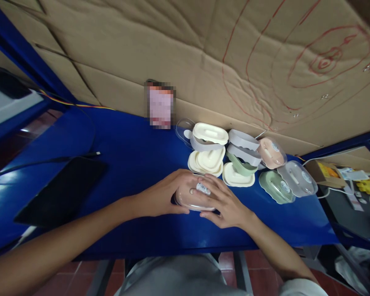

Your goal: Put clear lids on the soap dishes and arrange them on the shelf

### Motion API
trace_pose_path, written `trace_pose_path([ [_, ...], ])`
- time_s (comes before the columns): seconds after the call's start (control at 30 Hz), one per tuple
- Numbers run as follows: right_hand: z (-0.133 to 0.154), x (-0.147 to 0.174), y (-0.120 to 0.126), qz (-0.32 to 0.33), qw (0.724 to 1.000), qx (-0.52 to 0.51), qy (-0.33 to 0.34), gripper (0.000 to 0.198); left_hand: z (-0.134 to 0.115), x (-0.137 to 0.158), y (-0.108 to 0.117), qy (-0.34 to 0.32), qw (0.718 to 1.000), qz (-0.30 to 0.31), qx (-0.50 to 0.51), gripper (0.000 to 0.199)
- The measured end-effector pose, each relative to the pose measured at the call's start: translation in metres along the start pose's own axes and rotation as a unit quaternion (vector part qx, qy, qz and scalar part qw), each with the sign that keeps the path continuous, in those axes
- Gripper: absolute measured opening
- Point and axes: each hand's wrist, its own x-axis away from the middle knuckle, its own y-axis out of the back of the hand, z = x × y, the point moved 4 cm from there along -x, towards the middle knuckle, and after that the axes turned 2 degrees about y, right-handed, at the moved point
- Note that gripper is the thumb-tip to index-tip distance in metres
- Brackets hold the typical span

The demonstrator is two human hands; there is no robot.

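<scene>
A: Pink container [193, 196] sits on the blue worktop [126, 164], nearest me, and I've got both hands on it. My left hand [163, 195] cups its left side; my right hand [223, 201] wraps the right side, fingers over the clear lid with its white label.

B: And behind the pink container?

A: Just beyond it, cream trays [207, 160] stacked loosely, with grey and green pieces [242, 164] jumbled to their right. Further right of it lie lidded green [276, 186], clear [297, 177] and pink ones [271, 152]. So I judge several are closed, and the loose parts are left.

Pink container [193, 197]; blue table [135, 148]; red-scribbled cardboard [203, 53].
</scene>
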Motion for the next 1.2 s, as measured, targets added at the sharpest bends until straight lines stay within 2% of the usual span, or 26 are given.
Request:
trace_pose_path([
  [0.1, 0.000, 0.000, -0.001, -0.002, 1.000, 0.007, 0.006, 0.062, 0.002, 0.001, -0.002, -0.007, 1.000, 0.006, -0.015, 0.088],
  [0.33, 0.004, 0.006, -0.013, -0.022, 0.993, 0.108, 0.033, 0.063, 0.002, 0.004, -0.004, -0.021, 0.998, 0.000, -0.067, 0.086],
  [0.47, 0.007, 0.008, -0.019, -0.027, 0.988, 0.149, 0.025, 0.069, 0.006, 0.005, -0.005, 0.009, 0.996, 0.010, -0.083, 0.082],
  [0.57, 0.009, 0.005, -0.021, -0.035, 0.990, 0.133, 0.019, 0.067, 0.011, 0.004, -0.005, 0.024, 0.998, 0.036, -0.045, 0.088],
  [0.67, 0.010, 0.006, -0.010, -0.046, 0.993, 0.109, 0.029, 0.066, 0.009, 0.002, -0.001, 0.020, 0.998, 0.048, 0.020, 0.101],
  [0.73, 0.006, 0.012, 0.012, -0.057, 0.992, 0.109, 0.036, 0.069, 0.003, 0.001, 0.005, 0.010, 0.998, 0.031, 0.051, 0.102],
  [0.8, -0.010, 0.023, 0.048, -0.091, 0.986, 0.141, 0.015, 0.071, -0.002, 0.002, 0.010, 0.007, 0.998, 0.012, 0.065, 0.093],
  [0.87, -0.040, 0.041, 0.094, -0.152, 0.964, 0.212, -0.056, 0.069, -0.006, 0.002, 0.012, 0.015, 0.998, 0.006, 0.063, 0.081],
  [0.93, -0.083, 0.065, 0.138, -0.204, 0.913, 0.302, -0.182, 0.058, -0.007, 0.003, 0.011, 0.031, 0.998, 0.009, 0.047, 0.071],
  [1.0, -0.128, 0.089, 0.168, -0.222, 0.866, 0.337, -0.295, 0.059, -0.007, 0.003, 0.008, 0.044, 0.999, 0.020, 0.023, 0.065],
  [1.1, -0.180, 0.113, 0.179, -0.195, 0.846, 0.315, -0.382, 0.063, -0.008, 0.002, 0.005, 0.044, 0.998, 0.038, -0.013, 0.057],
  [1.2, -0.200, 0.118, 0.166, -0.152, 0.862, 0.281, -0.393, 0.066, -0.010, 0.001, 0.005, 0.035, 0.998, 0.039, -0.040, 0.050],
])
